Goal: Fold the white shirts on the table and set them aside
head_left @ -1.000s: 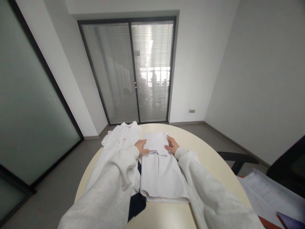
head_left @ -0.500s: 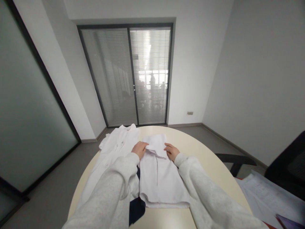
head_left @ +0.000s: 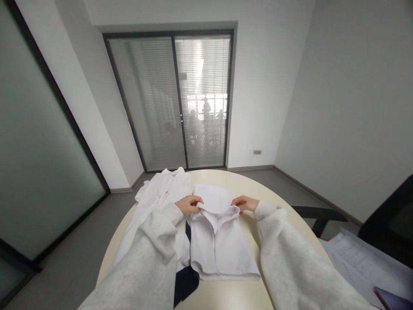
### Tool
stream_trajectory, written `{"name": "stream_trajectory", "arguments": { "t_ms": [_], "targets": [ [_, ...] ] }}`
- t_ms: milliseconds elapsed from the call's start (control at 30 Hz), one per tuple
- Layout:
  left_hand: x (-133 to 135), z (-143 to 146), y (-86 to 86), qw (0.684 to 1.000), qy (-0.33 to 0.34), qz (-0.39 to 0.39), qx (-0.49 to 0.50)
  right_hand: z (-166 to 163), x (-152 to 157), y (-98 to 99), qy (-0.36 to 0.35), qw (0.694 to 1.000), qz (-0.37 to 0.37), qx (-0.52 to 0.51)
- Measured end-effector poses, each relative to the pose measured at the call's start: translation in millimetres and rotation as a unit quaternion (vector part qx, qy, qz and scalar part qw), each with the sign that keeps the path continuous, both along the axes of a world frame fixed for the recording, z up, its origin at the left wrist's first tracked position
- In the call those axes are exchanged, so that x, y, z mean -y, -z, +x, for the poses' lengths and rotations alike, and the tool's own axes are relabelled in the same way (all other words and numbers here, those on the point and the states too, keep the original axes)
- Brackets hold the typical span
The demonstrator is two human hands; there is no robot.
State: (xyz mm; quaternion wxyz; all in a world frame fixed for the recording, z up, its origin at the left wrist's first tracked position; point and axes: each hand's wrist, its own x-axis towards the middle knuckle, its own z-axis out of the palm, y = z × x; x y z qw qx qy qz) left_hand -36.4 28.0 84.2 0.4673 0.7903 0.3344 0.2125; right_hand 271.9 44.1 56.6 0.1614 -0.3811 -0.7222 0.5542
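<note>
Over the head feed I count two bare hands, both on one folded white garment (head_left: 222, 252) that lies near the middle of one round table (head_left: 222, 297). My left hand (head_left: 189, 203) has its fingers and thumb pinched on the left end of the garment's raised edge; my right hand (head_left: 247, 204) is pinched on the right end, the two hands well apart with the edge sagging between them. I see two light grey sleeves (head_left: 284, 245), one per arm. A second white garment (head_left: 153, 196) is spread to the left, partly behind the left sleeve, which makes two white pieces on the tabletop. One dark blue cloth (head_left: 186, 282) shows beside the folded one, at its near left corner. Off to the right I get one black chair (head_left: 322, 214) and some papers (head_left: 364, 254), too overlapped for me to count. Ahead stand two glazed panels (head_left: 145, 107) with blinds, and one small wall plate (head_left: 257, 152) sits low on the wall
</note>
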Motion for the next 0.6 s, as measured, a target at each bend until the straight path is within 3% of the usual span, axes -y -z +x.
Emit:
{"name": "stream_trajectory", "arguments": {
  "t_ms": [100,267,367,433,500,533,600],
  "targets": [
    [3,0,3.8,0.981,0.106,-0.157,-0.032,3,7,-3.4,-0.063,0.994,-0.084,0.024],
    [15,-6,-6.2,0.952,0.189,-0.231,-0.063,13,18,-24.7,-0.134,0.987,-0.087,-0.021],
    [15,-11,-9.3,0.928,0.239,-0.265,-0.104,16,17,-20.2,-0.168,0.977,-0.128,0.014],
    [8,-12,-4.8,0.954,0.174,-0.235,-0.067,14,9,-6.4,-0.104,0.988,-0.112,0.017],
    [-4,-10,5.7,0.989,0.000,-0.147,0.010,8,-2,11.6,0.072,0.997,-0.042,0.005],
    [-11,-8,12.7,0.988,-0.109,-0.095,0.050,4,-9,20.7,0.175,0.985,0.000,-0.002],
    [-25,-3,28.0,0.945,-0.308,-0.017,0.111,-6,-22,37.0,0.333,0.941,0.064,-0.013]
  ]
}}
